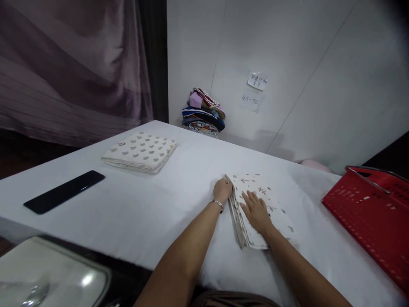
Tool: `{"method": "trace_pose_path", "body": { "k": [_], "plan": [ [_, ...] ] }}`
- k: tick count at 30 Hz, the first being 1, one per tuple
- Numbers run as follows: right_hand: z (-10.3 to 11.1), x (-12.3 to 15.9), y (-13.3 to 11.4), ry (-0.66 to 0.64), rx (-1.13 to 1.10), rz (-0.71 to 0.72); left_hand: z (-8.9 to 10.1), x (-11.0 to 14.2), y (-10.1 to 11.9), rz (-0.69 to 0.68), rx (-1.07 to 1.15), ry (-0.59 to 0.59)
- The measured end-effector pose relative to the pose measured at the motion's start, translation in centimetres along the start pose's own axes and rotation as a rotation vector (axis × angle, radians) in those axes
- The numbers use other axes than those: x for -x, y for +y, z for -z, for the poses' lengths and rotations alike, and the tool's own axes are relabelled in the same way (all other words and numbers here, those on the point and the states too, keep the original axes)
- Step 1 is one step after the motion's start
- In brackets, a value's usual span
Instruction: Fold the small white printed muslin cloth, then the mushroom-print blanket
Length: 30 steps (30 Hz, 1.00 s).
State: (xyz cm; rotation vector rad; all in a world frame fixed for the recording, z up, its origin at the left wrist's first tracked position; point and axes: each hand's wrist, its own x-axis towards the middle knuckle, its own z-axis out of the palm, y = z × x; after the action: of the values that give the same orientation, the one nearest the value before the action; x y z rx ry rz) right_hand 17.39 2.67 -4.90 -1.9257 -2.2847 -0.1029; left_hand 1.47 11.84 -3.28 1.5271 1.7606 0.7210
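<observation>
A folded white cloth (pixel 275 213) with small dark and greenish printed figures lies on the table in front of me, its layered edges facing left. My left hand (pixel 223 189), with a bracelet on the wrist, is closed on the cloth's far left edge; the fingertips are partly hidden. Flat on top of the same cloth rests my right hand (pixel 256 212), fingers spread. Farther left sits another folded cloth (pixel 140 151), white with grey-green motifs, which neither hand touches.
A black flat slab (pixel 64 192) lies at the table's left. At the right stands a red plastic basket (pixel 367 213). Beyond the white table (pixel 179 200) is a stack of folded fabrics (pixel 204 113) by the wall. A pale glossy surface (pixel 54 268) is at lower left.
</observation>
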Motion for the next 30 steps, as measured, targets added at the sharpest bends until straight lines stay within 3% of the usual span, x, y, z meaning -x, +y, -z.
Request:
{"method": "trace_pose_path", "body": {
  "k": [15,24,30],
  "plan": [
    [-0.1,-0.1,0.0,0.019,0.02,0.009,0.3,-3.9,0.0,0.052,0.006,-0.027],
    [0.4,-0.1,-0.2,0.011,0.026,0.008,1.1,-0.6,0.3,0.003,-0.041,-0.233],
    [0.8,-0.1,-0.3,-0.025,0.017,-0.007,1.5,1.8,0.6,-0.038,-0.07,-0.291]
  ]
}}
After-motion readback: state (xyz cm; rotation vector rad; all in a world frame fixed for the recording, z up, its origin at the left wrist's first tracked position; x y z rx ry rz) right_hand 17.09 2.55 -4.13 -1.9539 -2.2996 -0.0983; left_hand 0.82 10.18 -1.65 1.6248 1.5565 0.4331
